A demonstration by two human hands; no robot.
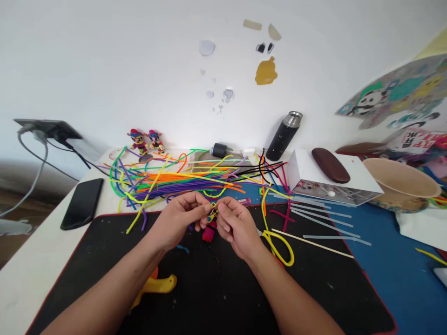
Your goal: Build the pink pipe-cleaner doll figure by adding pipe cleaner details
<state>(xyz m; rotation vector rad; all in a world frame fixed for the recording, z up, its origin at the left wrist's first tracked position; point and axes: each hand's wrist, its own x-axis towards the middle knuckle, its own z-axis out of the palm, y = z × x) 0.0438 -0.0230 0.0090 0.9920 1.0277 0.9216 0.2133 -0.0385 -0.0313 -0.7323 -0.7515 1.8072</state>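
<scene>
Close together over the black mat, my left hand (188, 213) and my right hand (233, 223) both pinch at a small pipe-cleaner figure (211, 217). A thin yellow loop shows at its top between my fingertips, with yellow and blue parts under it. A fuzzy pink-red piece (208, 233) hangs or lies just below; whether it is joined to the figure I cannot tell. My fingers hide much of the figure. Right of my right hand lie yellow-handled scissors (288, 253), blades mostly hidden. A yellow plastic tool (162, 284) lies partly behind my left forearm.
Many coloured pipe cleaners (188, 179) lie heaped behind my hands. Two small figurines (139, 142) stand at the back. A black phone (83, 204) is at left. At right are a black flask (284, 135), a white box (335, 179), clear glue sticks (323, 216) and a wooden stick (314, 244).
</scene>
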